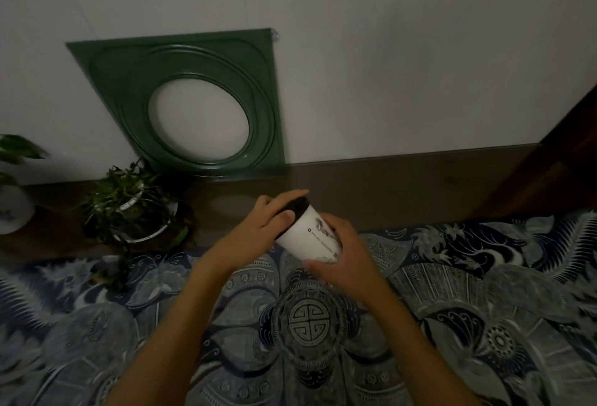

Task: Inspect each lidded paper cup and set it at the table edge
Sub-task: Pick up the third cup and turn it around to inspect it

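Head view. I see both hands raised above the bench (484, 186), sharing one white paper cup (310, 237) between them. The cup is off the surface and tilted, its dark lid (295, 208) pointing up and away from me, its base toward the lower right. The left hand (258, 231) comes in from the lower left with the forearm angled upward; its fingers curl over the lid and its thumb lies against the rim, so it grasps the lid end. The right hand (345, 260) comes in from the lower right and wraps the lower part of the cup, thumb along the near side and fingers behind, grasping the body. On the cup wall I make out a small dark emblem and a line of fine print, too small and blurred to read. Below the hands lies a blue patterned cloth (452, 292) with a round motif. A potted plant (132, 211) stands to the left, and a green square frame (193, 105) leans on the wall behind.
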{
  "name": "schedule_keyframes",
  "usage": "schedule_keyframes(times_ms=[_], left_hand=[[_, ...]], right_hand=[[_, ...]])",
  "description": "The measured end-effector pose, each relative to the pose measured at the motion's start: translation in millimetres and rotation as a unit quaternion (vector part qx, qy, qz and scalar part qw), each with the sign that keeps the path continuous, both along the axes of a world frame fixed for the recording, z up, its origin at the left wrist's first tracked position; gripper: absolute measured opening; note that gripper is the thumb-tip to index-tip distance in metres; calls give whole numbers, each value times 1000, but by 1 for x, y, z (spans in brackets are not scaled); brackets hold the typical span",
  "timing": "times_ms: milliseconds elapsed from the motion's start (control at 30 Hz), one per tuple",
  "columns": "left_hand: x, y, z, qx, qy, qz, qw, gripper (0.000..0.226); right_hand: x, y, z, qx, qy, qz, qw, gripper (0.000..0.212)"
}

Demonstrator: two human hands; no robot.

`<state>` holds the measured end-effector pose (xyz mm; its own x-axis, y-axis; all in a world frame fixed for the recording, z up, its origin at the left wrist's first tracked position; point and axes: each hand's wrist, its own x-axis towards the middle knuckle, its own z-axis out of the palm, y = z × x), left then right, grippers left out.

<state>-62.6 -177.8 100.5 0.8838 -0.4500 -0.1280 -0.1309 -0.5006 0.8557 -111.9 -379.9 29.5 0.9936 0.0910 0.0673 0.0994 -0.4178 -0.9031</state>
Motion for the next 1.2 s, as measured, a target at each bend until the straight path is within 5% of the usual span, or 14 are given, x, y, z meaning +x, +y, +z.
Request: schedule_keyframes(times_ms=[667, 1200], left_hand=[[-191, -4, 111, -261, -166, 118, 944, 39], [-246, -1, 127, -238, -187, 106, 947, 38]], right_hand=[[-196, 20, 176, -135, -107, 40, 984, 92], [-245, 25, 181, 25, -47, 53, 997, 79]])
